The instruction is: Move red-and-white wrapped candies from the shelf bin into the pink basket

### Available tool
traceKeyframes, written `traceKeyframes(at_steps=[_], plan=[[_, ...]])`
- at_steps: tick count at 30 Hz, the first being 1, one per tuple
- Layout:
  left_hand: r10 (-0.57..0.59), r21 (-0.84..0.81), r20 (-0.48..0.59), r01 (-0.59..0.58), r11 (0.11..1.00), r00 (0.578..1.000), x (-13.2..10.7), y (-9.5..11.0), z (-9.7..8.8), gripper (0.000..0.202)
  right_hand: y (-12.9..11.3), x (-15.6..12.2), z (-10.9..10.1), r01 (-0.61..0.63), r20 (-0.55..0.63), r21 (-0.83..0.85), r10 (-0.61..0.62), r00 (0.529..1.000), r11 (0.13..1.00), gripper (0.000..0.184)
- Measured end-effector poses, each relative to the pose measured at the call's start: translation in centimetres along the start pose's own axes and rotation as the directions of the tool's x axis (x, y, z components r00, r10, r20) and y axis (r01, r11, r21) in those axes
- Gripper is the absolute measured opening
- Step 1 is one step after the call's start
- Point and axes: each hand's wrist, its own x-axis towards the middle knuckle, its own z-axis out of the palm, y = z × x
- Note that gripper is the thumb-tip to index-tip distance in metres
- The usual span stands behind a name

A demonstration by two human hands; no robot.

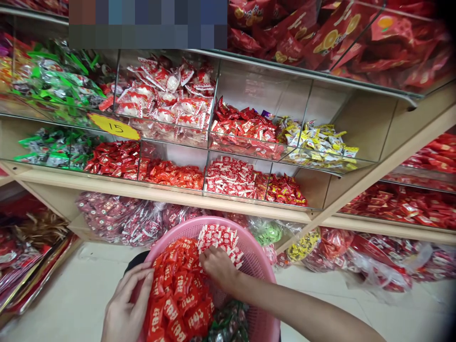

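Note:
A pink perforated plastic basket (261, 266) stands in front of me, filled with wrapped candies. My left hand (126, 299) is at its left side, fingers and thumb bent around the rim beside a large heap of orange-red wrapped candies (178, 285). Inside the basket, my right hand (219, 268) is closed, its knuckles up, over small red-and-white wrapped candies (221, 237). Its fingertips are hidden, so whatever they hold does not show. Dark green packets (230, 323) lie at the basket's near side, below my right forearm.
Ahead, a wooden shelf (160, 190) carries clear bins of candies, among them red-and-white ones (231, 175) and orange-red ones (174, 175). A yellow price tag (114, 126) reads 15. Plastic bags of candies (107, 216) sit below the shelf on the tiled floor (81, 289).

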Motion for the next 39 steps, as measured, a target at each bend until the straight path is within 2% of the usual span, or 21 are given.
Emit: traceKeyframes(at_steps=[8,11,13,15,17,19,21,24,28,39], plan=[[-0.006,0.028,-0.014,0.006,1.0,1.0,0.1,-0.2,0.0,0.023,-0.4,-0.1,-0.3,-0.011,-0.004,0.01,0.011,1.0,1.0,0.015],[-0.01,0.028,-0.01,0.011,1.0,1.0,0.1,-0.2,0.0,0.024,-0.1,-0.4,-1.9,-0.014,-0.026,0.031,0.015,1.0,0.999,0.015],[-0.016,0.026,-0.007,0.016,1.0,1.0,0.1,-0.2,0.1,0.025,0.8,-0.4,-4.1,-0.026,-0.079,0.052,0.031,0.996,0.998,0.011],[-0.025,0.021,-0.008,0.025,0.999,1.0,0.1,-0.2,0.1,0.025,2.5,0.0,-7.1,-0.068,-0.141,0.096,0.081,0.987,0.993,0.006],[-0.031,0.016,-0.009,0.031,0.999,0.999,0.1,-0.1,0.1,0.024,5.1,0.9,-9.9,-0.152,-0.179,0.178,0.184,0.967,0.972,0.014],[-0.025,0.009,-0.009,0.025,1.0,1.0,0.0,-0.1,0.1,0.023,8.3,2.1,-12.0,-0.274,-0.227,0.23,0.325,0.918,0.934,0.017],[-0.015,0.008,-0.011,0.015,1.0,1.0,0.0,-0.1,0.0,0.023,11.5,3.5,-12.8,-0.421,-0.231,0.23,0.469,0.853,0.878,0.018],[-0.003,0.025,-0.021,0.003,1.0,1.0,0.0,-0.2,0.0,0.023,15.1,5.4,-12.4,-0.594,-0.133,0.225,0.628,0.767,0.773,0.024],[0.007,0.029,-0.04,-0.006,1.0,0.999,0.1,0.1,-0.1,0.023,17.2,7.1,-11.0,-0.703,-0.003,0.26,0.729,0.684,0.661,0.029],[0.01,0.041,-0.04,-0.009,0.999,0.999,0.1,0.4,-0.2,0.023,18.2,8.4,-9.5,-0.705,0.03,0.335,0.741,0.671,0.625,0.024]])
